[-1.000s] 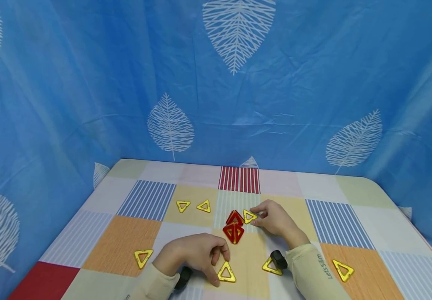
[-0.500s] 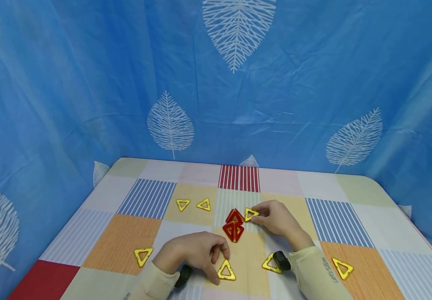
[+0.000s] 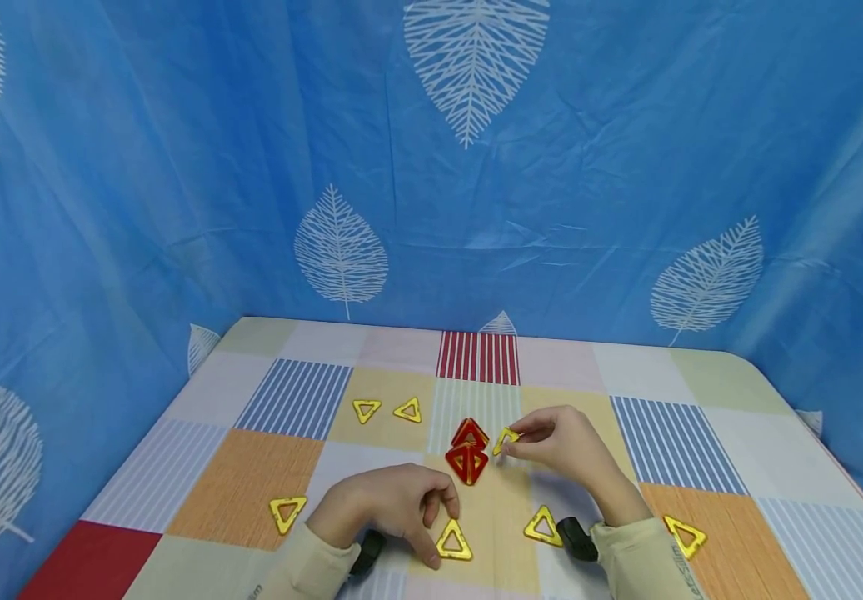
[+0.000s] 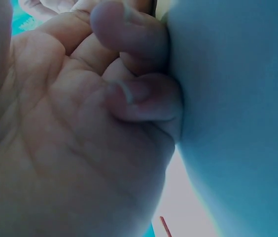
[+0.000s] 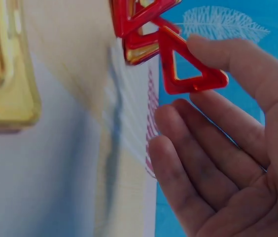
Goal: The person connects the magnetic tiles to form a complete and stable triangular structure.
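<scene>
My right hand (image 3: 570, 442) pinches a triangular magnetic tile (image 5: 198, 85) between thumb and index finger. It looks red in the right wrist view and yellow in the head view. Just left of it stand red tiles joined into a small peaked shape (image 3: 466, 461), apart from the held tile in the head view. Near the front, my left hand (image 3: 382, 504) has its thumb and index finger at two corners of a flat yellow triangular tile (image 3: 457, 556). The left wrist view shows the left palm (image 4: 85, 128) and curled fingers, but no tile.
Loose yellow triangular tiles lie at the back left (image 3: 411, 416), at the left (image 3: 286, 503), beside the right wrist (image 3: 544, 537) and at the far right (image 3: 690, 550). A patchwork cloth (image 3: 251, 471) covers the table. Blue leaf-patterned curtains (image 3: 596, 167) hang behind and at both sides.
My right hand has drawn slightly to the right, and its tile has tilted and turned, standing farther from the red tiles. The left hand and its tile stay in place.
</scene>
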`<state>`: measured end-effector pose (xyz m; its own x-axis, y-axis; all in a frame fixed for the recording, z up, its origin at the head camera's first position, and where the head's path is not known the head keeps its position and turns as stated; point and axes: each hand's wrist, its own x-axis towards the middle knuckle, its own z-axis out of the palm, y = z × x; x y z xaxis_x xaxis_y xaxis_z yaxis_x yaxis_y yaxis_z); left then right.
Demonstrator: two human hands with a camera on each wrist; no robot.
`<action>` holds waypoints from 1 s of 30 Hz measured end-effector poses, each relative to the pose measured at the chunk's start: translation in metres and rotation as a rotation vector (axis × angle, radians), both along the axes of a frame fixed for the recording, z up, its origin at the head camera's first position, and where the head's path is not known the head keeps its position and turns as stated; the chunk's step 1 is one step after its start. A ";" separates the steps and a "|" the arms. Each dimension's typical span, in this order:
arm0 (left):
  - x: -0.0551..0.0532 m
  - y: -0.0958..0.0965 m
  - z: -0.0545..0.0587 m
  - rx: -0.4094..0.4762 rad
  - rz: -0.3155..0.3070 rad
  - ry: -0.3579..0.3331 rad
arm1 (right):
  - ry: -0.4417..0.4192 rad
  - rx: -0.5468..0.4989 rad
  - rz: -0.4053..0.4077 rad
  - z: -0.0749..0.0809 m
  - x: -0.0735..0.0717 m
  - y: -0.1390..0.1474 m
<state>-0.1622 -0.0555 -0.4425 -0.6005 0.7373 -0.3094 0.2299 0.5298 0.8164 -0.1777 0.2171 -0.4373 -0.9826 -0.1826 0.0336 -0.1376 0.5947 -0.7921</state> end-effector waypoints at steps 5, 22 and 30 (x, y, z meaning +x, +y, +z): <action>0.000 0.000 0.002 -0.014 -0.001 0.034 | -0.038 -0.040 0.120 0.004 0.010 0.001; 0.000 0.003 0.003 -0.026 -0.010 0.105 | -0.193 -0.051 0.442 -0.002 0.030 -0.019; -0.001 0.003 0.002 -0.030 -0.006 0.139 | -0.174 -0.069 0.465 -0.004 0.030 -0.028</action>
